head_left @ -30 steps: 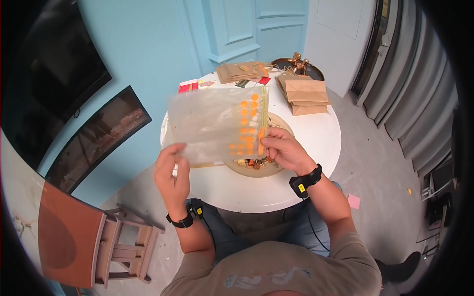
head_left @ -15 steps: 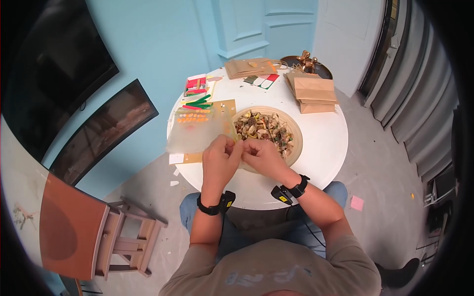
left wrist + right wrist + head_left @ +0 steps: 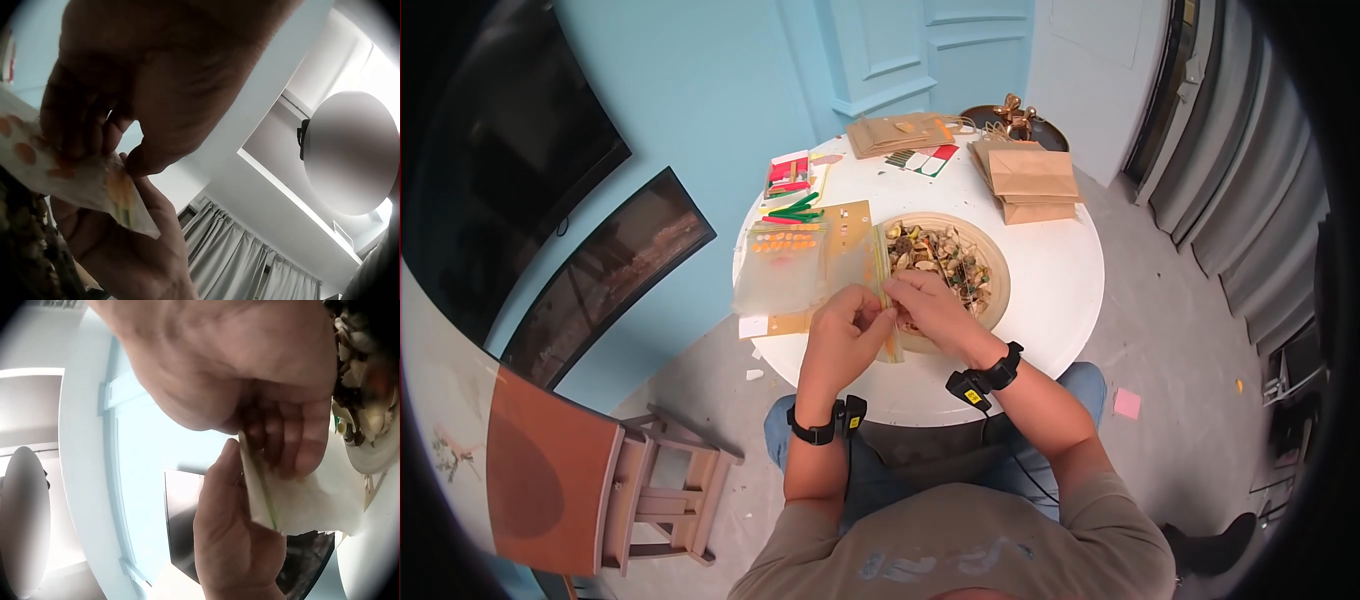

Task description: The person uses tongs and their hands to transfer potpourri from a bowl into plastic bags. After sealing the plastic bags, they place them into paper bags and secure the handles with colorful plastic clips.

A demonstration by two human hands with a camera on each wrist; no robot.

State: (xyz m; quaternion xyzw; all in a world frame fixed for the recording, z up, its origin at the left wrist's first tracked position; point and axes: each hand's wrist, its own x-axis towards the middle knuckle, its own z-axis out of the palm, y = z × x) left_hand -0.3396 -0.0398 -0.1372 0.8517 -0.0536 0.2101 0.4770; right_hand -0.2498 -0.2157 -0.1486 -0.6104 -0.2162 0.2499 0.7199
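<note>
One translucent, orange-dotted plastic zip bag (image 3: pixel 882 258) was pinched by left hand (image 3: pixel 838 335) and right hand (image 3: pixel 941 315). The round white table (image 3: pixel 1050 285) stood near a pale-blue wall (image 3: pixel 700 90).

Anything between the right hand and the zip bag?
Nothing visible: the right hand pinches the zip bag at its edge, directly beside the left hand, which also grips it.

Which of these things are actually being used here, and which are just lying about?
In use:
- clear zip bag, its edge pinched by the left hand and right hand
- probably the round plate of mixed pieces beside it

Lying about, as far as I can judge:
- second clear bag
- green sticks
- folded paper bags
- pink square on the floor
</note>
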